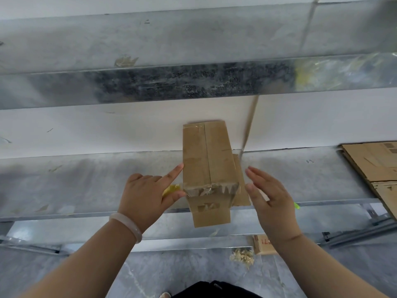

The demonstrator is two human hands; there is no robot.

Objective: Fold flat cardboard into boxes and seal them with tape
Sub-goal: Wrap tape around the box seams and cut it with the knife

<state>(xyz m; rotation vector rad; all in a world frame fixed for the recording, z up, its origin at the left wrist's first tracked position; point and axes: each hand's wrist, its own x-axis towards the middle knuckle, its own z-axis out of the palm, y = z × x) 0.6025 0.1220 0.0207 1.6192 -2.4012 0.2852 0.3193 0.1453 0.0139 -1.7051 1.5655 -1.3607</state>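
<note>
The box [206, 155] stands on the metal surface [86, 186], in the middle, with its near end sticking out a bit over the near edge. Its top flaps are shut and meet in a line down the middle. Clear tape [211, 189] goes over the near top edge and down the front. It looks wrinkled there, so I think it needs rubbing flat.

The left hand [144, 196] is on the left side of the box. One straight finger [175, 172] touches the side wall and the thumb sits at the tape's corner. I think this stops the box from sliding and pushes the tape end down. The other fingers are curled under. There is a yellow thing [171, 188] below them, maybe the tape roll, but I cannot tell if they hold it.

The right hand [272, 201] is just beside the right side of the box. Its fingers [255, 173] are straight and close together, and hold nothing. I cannot tell if they touch the box. They look ready to press in from that side, so the box is kept between both hands.

A flat piece of cardboard [241, 190] lies under the box on its right. More flat cardboard [376, 164] waits in a pile at the far right, within reach for the next box.
</note>
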